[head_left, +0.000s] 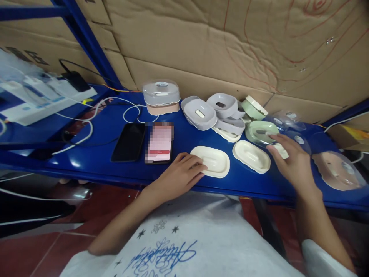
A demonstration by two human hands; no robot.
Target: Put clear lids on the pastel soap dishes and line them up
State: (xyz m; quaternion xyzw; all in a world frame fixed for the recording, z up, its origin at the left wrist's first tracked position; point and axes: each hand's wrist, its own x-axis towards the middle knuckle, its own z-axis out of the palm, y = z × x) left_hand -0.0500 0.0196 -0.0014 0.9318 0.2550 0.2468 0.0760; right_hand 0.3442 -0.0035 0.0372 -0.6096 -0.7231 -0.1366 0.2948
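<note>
My left hand (187, 171) rests on the left side of a cream oval dish (216, 161), its fingers bent over the rim. A second cream dish (251, 157) lies just to the right. My right hand (291, 156) is beside a green dish (261, 132), thumb and fingertips near its right side. Whether those fingers grip it is unclear; a small pale piece (281, 150) shows between thumb and palm. Several grey dishes (200, 113) are piled behind, with a green and cream one (254, 107) tilted at their right.
Two phones (128, 142) lie on the blue table (100, 154) at left, near white cables and a power strip (49, 104). A clear-lidded box (161, 96) stands at the back. Clear lids (288, 117) and a pink lidded dish (336, 169) are at right.
</note>
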